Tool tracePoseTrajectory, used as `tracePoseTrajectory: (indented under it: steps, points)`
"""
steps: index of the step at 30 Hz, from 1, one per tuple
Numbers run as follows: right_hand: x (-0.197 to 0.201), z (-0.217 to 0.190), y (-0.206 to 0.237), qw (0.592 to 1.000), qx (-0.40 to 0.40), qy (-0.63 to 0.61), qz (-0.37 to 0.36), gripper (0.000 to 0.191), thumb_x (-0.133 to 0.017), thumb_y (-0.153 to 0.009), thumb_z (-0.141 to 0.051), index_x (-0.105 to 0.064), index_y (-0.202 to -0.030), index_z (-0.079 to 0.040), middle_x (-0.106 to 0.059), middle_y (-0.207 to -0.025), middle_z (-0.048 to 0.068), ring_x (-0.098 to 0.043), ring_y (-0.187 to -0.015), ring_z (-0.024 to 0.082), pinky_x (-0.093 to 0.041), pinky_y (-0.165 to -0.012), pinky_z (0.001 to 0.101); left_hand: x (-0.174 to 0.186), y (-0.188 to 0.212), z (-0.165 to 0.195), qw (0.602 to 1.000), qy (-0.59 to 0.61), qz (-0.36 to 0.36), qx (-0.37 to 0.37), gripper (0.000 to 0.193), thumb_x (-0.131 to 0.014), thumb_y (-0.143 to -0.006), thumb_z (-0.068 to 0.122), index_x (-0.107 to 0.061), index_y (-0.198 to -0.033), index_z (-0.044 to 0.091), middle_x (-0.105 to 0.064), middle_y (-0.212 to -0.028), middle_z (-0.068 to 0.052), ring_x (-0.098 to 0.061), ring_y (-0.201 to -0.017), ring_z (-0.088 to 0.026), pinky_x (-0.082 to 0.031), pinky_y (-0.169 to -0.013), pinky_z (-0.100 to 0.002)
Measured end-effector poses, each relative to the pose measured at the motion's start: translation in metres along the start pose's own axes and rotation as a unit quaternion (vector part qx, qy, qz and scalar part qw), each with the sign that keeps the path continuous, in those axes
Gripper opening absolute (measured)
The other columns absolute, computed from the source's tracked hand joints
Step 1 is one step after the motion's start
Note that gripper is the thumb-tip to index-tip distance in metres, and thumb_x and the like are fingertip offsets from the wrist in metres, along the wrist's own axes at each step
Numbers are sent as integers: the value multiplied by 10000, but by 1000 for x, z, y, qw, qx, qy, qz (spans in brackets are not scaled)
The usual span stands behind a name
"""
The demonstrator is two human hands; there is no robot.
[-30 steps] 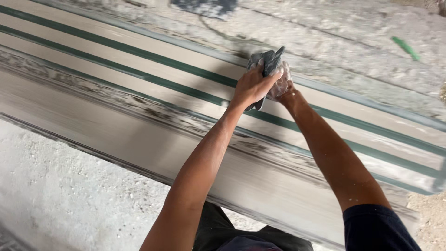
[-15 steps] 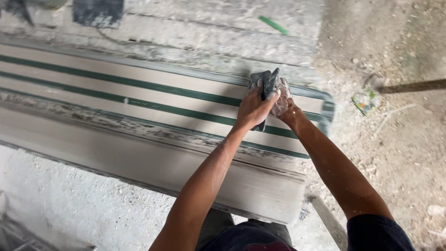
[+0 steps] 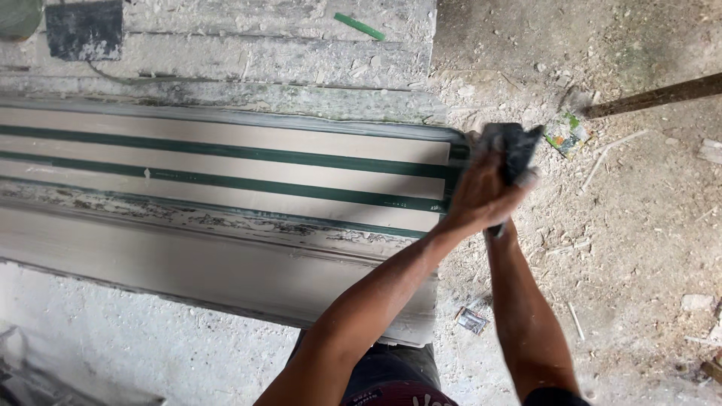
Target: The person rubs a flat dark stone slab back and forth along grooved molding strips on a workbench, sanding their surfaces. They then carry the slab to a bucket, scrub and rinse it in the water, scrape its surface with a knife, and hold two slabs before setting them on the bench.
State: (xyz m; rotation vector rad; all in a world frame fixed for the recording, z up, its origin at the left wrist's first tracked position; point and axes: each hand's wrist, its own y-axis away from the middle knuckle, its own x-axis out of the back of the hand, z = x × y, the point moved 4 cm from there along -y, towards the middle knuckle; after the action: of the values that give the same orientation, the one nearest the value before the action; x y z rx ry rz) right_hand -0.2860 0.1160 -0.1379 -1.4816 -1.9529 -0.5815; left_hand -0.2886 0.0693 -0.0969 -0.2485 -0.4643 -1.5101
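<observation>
A long pale moulded slab (image 3: 226, 162) with two dark green stripes lies across the view on a dusty surface. Both my hands are at its right end, blurred by motion. My left hand (image 3: 477, 192) is clenched around a dark flat hand tool (image 3: 519, 146) that sticks up past the slab's end. My right hand (image 3: 528, 179) sits just behind and under it, gripping the same tool; most of it is hidden by the left hand. My forearms reach up from the bottom edge.
Behind the slab lie a second rough grey slab (image 3: 263, 60), a dark square block (image 3: 84, 30) and a green stick (image 3: 359, 26). To the right is dusty ground with a wooden pole (image 3: 654, 96), a colourful wrapper (image 3: 565, 134) and a small packet (image 3: 472, 319).
Both hands, still clasped on the tool, have travelled right along the striped slab to its end. The view has followed, so the ground on the right now shows.
</observation>
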Motion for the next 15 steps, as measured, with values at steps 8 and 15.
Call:
tracePoseTrajectory:
  steps: [8, 15]
  points:
    - [58, 71, 5, 738, -170, -623, 195, 478, -607, -1075, -457, -603, -1239, -8, -594, -1146, 139, -618, -1059, 298, -497, -1145, 464, -43, 46, 9, 934, 145, -326, -15, 729, -563, -866, 571, -490, -1466, 162, -733, -1041, -163, -707, -948, -324, -559, -861, -542]
    - [71, 39, -13, 466, -219, -837, 186, 450, -564, -1096, -403, -590, -1174, 40, -665, -1167, 244, -674, -1068, 363, -593, -1066, 476, 67, 95, -39, 885, 362, -272, 111, 775, -511, -939, 606, -489, -1527, 101, -518, -1430, -218, -490, -1230, -336, -386, -974, -583]
